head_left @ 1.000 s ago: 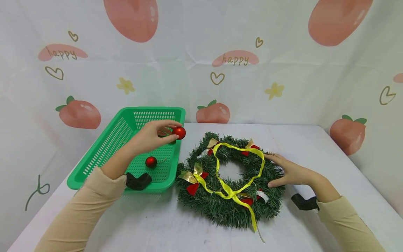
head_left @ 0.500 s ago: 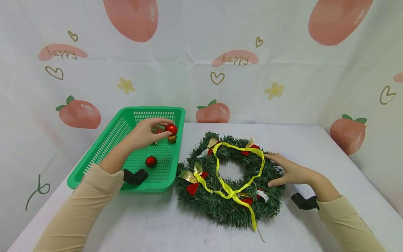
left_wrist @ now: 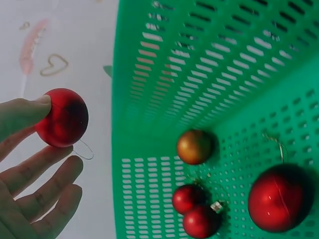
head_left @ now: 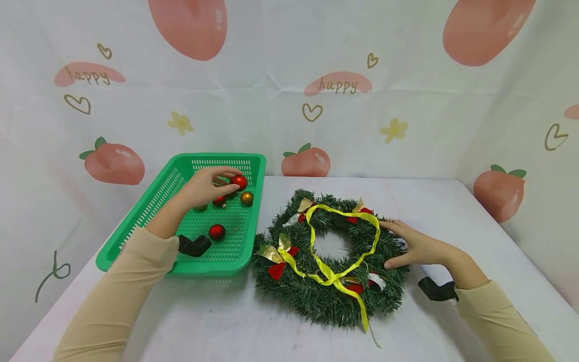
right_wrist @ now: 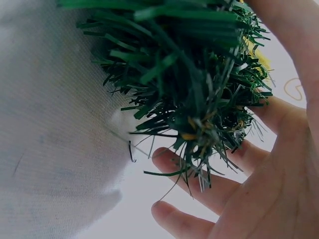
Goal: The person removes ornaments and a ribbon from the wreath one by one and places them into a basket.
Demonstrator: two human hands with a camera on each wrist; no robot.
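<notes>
My left hand (head_left: pixel 204 187) is over the green plastic basket (head_left: pixel 251 251) and pinches a shiny red bauble (left_wrist: pixel 62 117) between thumb and fingers. The bauble's thin hanging loop shows in the left wrist view. Below it in the basket lie a gold bauble (head_left: pixel 247 198), a small red bauble pair (left_wrist: pixel 201 221) and a larger red bauble (head_left: pixel 217 232). On the table, my right hand (head_left: pixel 420 247) touches the right edge of a green tinsel wreath (head_left: pixel 312 304), its fingers spread and fairly straight. Bows decorate the wreath, and a yellow ribbon (head_left: pixel 332 279) lies across it.
The basket stands left of the wreath on a white table (head_left: pixel 253 327). A white curtain (head_left: pixel 280 125) printed with peaches hangs behind the table. Black devices (head_left: pixel 194 246) sit at both wrists.
My left hand has moved left and slightly back with the red bauble, from the basket's right rim to over its inside. The gold and small red baubles came into view. My right hand stayed put.
</notes>
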